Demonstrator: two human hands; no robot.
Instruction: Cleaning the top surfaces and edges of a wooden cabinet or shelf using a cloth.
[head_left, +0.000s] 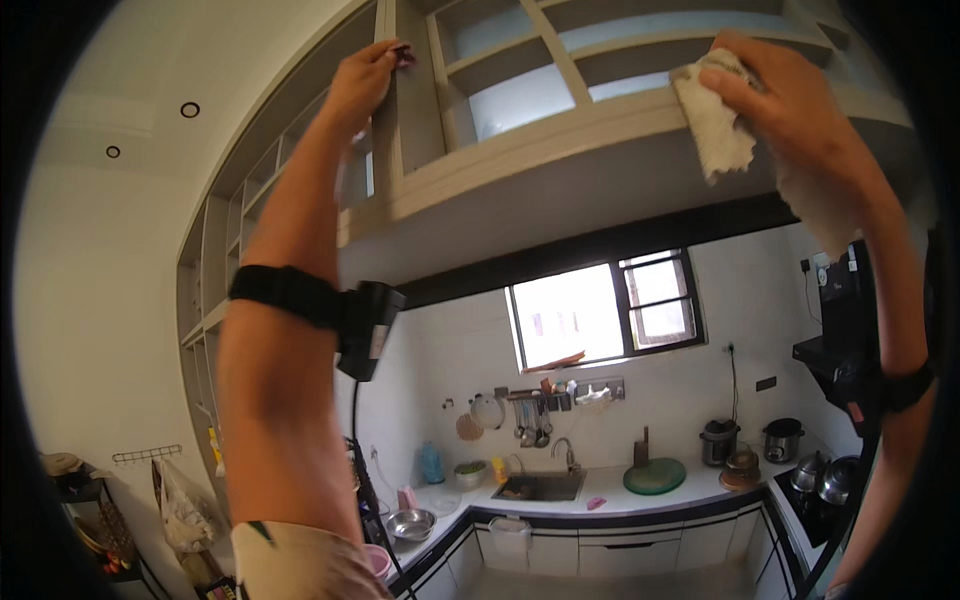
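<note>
Both my arms reach up to a wood-coloured wall cabinet with open compartments. My right hand grips a pale, ragged-edged cloth at the cabinet's lower front rail. Part of the cloth hangs below the hand, blurred. At the upright on the left, my left hand pinches a small dark purplish item, seemingly a cloth, against the wood. Bluish-white panes show behind the compartments. A black strap with a box-shaped device sits on my left arm.
Below is a white counter with a sink, a steel bowl and a green round board. Kettles stand on the hob at right, beneath a black range hood. A window is in the back wall.
</note>
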